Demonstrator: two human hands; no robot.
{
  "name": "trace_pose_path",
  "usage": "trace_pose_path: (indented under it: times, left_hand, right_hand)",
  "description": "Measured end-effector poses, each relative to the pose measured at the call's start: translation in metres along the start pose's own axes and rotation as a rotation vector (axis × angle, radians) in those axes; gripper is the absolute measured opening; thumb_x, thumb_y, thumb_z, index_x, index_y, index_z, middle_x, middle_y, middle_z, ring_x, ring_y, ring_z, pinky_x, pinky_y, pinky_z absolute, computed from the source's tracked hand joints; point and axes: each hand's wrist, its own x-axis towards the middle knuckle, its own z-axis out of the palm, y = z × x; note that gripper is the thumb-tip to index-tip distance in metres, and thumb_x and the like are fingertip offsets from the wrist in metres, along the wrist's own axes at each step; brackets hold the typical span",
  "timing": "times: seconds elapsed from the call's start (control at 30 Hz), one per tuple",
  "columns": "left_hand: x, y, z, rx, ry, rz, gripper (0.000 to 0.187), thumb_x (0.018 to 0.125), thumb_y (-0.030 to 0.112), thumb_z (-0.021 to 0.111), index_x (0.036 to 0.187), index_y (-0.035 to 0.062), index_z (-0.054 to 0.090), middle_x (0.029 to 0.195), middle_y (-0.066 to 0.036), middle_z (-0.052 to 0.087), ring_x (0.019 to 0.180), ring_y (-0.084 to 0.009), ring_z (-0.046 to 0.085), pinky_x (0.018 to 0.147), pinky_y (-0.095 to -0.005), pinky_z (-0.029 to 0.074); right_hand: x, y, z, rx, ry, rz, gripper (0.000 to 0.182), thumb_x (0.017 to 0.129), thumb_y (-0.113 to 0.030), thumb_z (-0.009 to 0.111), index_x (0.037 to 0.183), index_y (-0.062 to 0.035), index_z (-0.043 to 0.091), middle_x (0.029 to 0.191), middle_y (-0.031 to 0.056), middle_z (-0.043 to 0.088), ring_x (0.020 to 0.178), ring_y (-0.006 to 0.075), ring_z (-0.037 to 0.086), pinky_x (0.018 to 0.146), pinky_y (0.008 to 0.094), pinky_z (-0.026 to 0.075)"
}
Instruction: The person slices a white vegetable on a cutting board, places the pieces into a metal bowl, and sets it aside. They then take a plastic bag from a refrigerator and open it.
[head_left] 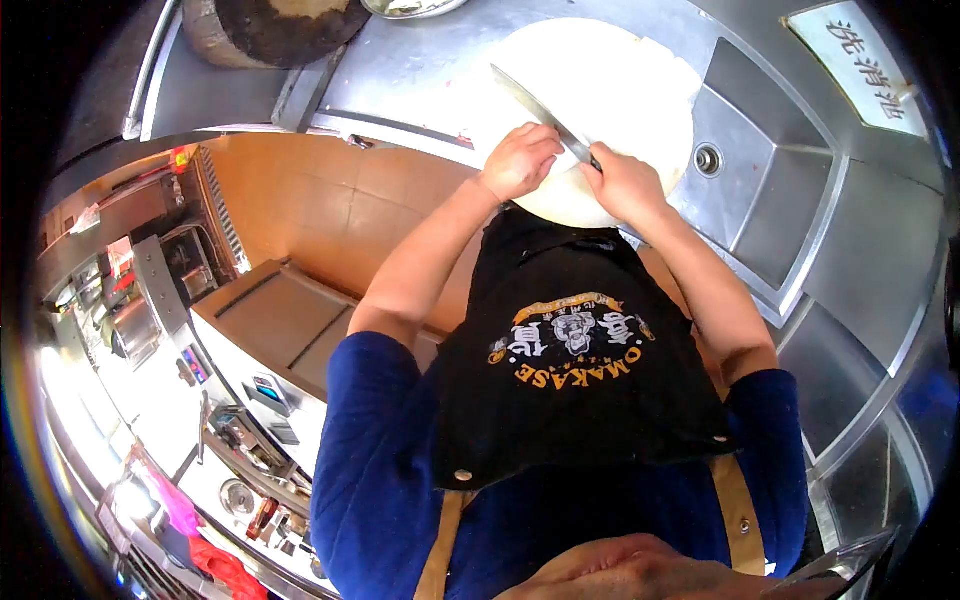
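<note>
A knife over the white board
The right hand clenches its handle; the left hand curls beside the blade, its grip hard to tell.

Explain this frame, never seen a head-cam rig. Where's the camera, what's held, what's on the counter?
No robot here: one camera, worn on the person's head, looks forward and down at their own two bare hands. The right hand grips a long steel knife. The left hand has its fingers at the blade; whether they press on it, I can't tell. Beneath them, a round white board lies on the grey metal counter, beside a rectangular metal sink. Glare hides the board's details.
</note>
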Motion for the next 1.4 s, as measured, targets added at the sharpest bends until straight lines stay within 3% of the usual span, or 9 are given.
trace_pose_path:
  times: [1.1,1.17,1.27,1.4]
  left_hand:
    - [-0.024,-0.005,-0.001,-0.016,0.048,-0.033,0.021,0.077,-0.002,0.069,0.097,0.0027,0.068,0.108,-0.012,0.063,0.103,-0.0313,0.059,0.090,-0.0388,0.051]
    - [-0.025,-0.009,-0.001,-0.015,0.047,-0.030,0.021,0.077,-0.002,0.069,0.097,0.0027,0.068,0.107,-0.012,0.063,0.103,-0.0313,0.059,0.089,-0.0387,0.051]
    - [-0.031,-0.007,0.003,-0.022,0.046,-0.051,0.022,0.077,-0.002,0.070,0.098,0.0026,0.067,0.107,-0.012,0.063,0.103,-0.0315,0.060,0.089,-0.0387,0.052]
    - [-0.033,-0.006,-0.002,-0.023,0.062,-0.054,0.022,0.078,-0.002,0.070,0.098,0.0029,0.067,0.107,-0.012,0.062,0.103,-0.0316,0.060,0.087,-0.0390,0.052]
  right_hand:
    - [0.004,-0.013,0.026,-0.026,0.028,-0.004,0.028,0.098,-0.034,0.056,0.103,-0.0074,0.058,0.085,0.0174,0.069,0.081,0.0377,0.068,0.070,0.0491,0.052]
    - [-0.007,-0.024,0.002,-0.023,-0.060,0.066,0.027,0.097,-0.033,0.056,0.105,-0.0076,0.058,0.087,0.0174,0.070,0.083,0.0374,0.068,0.071,0.0488,0.052]
    - [-0.003,-0.009,0.036,-0.013,0.018,0.001,0.027,0.097,-0.033,0.056,0.106,-0.0080,0.058,0.086,0.0174,0.070,0.080,0.0378,0.068,0.070,0.0494,0.052]
    - [0.004,-0.024,0.017,-0.044,-0.062,0.045,0.027,0.098,-0.033,0.055,0.107,-0.0079,0.058,0.085,0.0172,0.070,0.081,0.0368,0.068,0.069,0.0491,0.052]
